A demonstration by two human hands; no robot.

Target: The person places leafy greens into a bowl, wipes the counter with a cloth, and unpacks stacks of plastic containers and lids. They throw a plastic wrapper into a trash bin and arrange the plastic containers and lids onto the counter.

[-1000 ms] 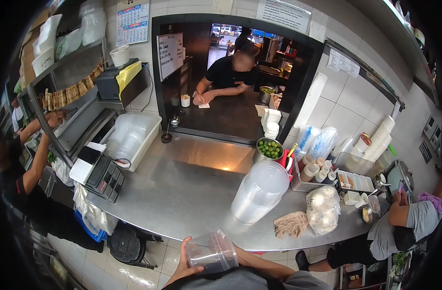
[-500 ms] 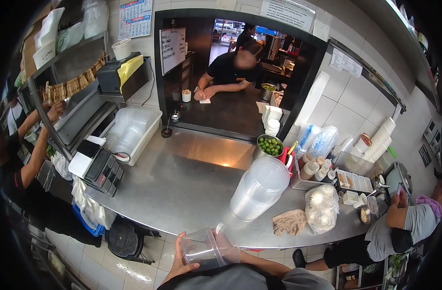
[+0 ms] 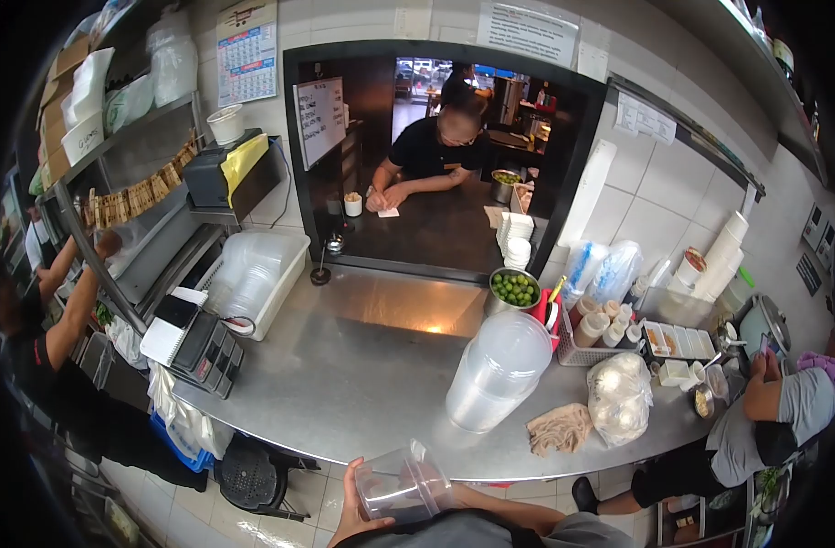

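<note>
At the counter's front edge, my left hand (image 3: 351, 513) is wrapped round a clear plastic container (image 3: 390, 486), which lies tilted on its side with its wide end to the right. My right hand (image 3: 438, 491) is at that wide end, gripping it; its fingers are mostly hidden and blurred behind the plastic. What looks like a second clear rim or container overlaps there. Beyond my hands, a tall stack of round translucent containers (image 3: 496, 370) stands on the steel counter (image 3: 362, 393).
Right of the stack lie a brown cloth (image 3: 561, 429), a knotted plastic bag (image 3: 620, 399) and a basket of sauce bottles (image 3: 593, 345). A bowl of green limes (image 3: 514, 289) is behind. A white basket of lids (image 3: 262, 283) sits left. A person writes at the hatch; others stand on both sides.
My view has shifted slightly, so the counter things appear further right and lower. My right hand has moved further behind the container's wide end. The person at the hatch has raised their head.
</note>
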